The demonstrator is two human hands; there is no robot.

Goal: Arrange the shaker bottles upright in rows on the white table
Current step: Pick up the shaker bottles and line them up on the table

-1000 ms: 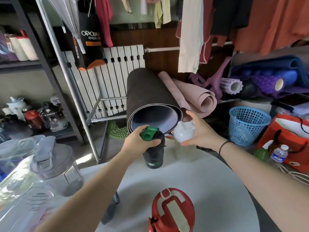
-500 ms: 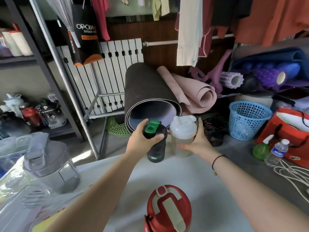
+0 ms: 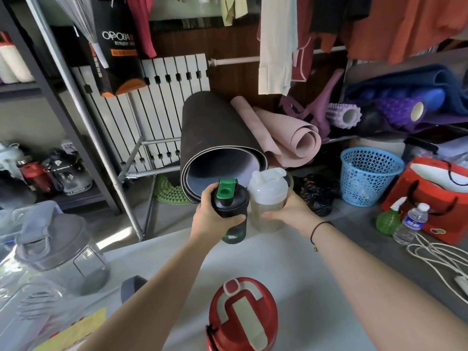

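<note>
My left hand grips a black shaker bottle with a green flip cap, upright at the far edge of the white table. Right beside it, touching, my right hand holds a clear shaker bottle with a white lid around its body, also upright. A red-lidded shaker bottle stands near the front edge, close to me. At the left stands a large clear bottle with a grey lid and handle.
More clear containers crowd the left front corner. Beyond the table lie a rolled dark mat, pink mat, blue basket, red bag, spray bottle, water bottle and white cables. A shelf rack stands left.
My right hand slid from the white lid down to the clear bottle's body and brought it against the black bottle. Both bottles now stand side by side at the far edge.
</note>
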